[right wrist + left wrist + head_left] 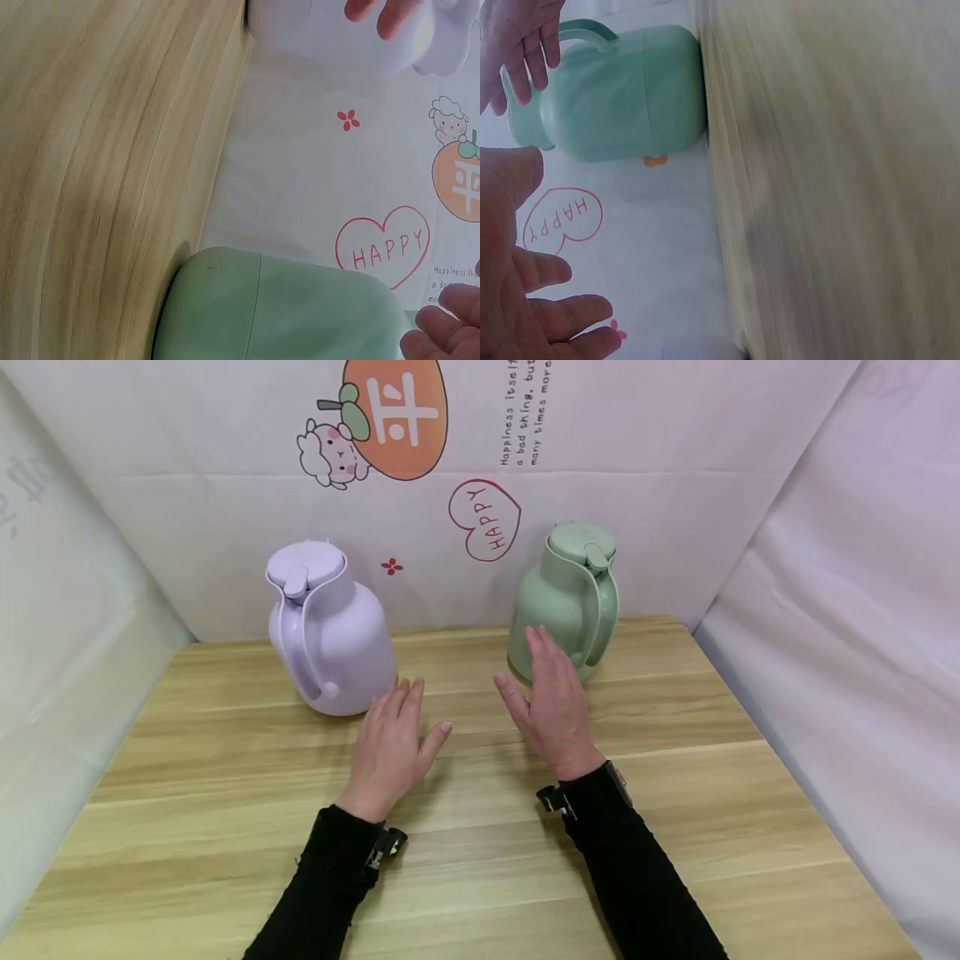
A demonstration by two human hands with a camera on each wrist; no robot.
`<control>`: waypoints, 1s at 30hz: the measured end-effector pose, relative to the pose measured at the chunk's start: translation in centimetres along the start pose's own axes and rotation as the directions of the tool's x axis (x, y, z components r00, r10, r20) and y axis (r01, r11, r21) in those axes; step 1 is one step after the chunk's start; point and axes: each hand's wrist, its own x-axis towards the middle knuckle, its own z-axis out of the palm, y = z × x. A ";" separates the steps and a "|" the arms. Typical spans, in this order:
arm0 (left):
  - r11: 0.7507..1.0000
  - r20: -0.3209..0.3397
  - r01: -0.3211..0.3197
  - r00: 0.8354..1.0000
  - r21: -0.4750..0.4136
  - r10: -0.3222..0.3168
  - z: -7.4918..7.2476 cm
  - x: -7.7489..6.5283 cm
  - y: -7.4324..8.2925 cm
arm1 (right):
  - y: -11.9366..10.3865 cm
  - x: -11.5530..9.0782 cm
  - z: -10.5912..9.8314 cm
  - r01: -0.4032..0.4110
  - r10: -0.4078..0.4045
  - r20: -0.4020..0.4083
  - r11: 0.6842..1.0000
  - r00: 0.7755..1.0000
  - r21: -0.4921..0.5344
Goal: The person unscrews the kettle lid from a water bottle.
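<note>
A lilac thermos jug (348,643) stands upright at the back left of the wooden table, its handle turned toward the front left. Farther right, a sage-green thermos jug (551,610) stands against the back cloth, handle at its right front. My left hand (390,747) hovers with straight fingers in front of the lilac jug, fingertips near its base. Fingers extended and thumb apart, my right hand (555,710) is before the green jug and overlaps its lower part in the head view. Both palms hold nothing. In the left wrist view the green jug (630,94) lies beyond both hands.
White printed cloth (247,527) hangs behind the table and along both sides, with a red heart and an orange fruit drawing on it. The wooden tabletop (465,877) stretches toward me under both black sleeves. Small dark cameras sit at each wrist.
</note>
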 end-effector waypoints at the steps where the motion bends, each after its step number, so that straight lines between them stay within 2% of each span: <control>1: 1.000 0.001 0.001 1.000 -0.010 -0.001 0.0 0.0 0.0 | 0.0 0.0 0.0 0.003 -0.003 -0.009 1.000 1.000 0.004; 10: 0.993 0.002 0.006 1.000 -0.117 -0.006 0.5 0.4 0.9 | 0.0 0.3 -0.5 0.046 -0.044 -0.100 0.999 0.994 0.022; 15: 0.982 0.017 0.023 1.000 -0.186 -0.020 0.5 0.9 1.6 | 0.2 0.5 -0.7 0.025 -0.021 -0.119 0.999 0.993 0.035; 26: 0.939 0.043 0.064 0.998 -0.337 -0.053 0.7 2.3 3.0 | 0.7 0.4 -1.0 0.015 -0.005 -0.199 0.998 0.980 0.053; 30: 0.908 0.070 0.102 0.994 -0.407 -0.081 0.7 2.7 3.3 | 0.9 0.4 -1.1 0.021 -0.003 -0.244 0.997 0.970 0.073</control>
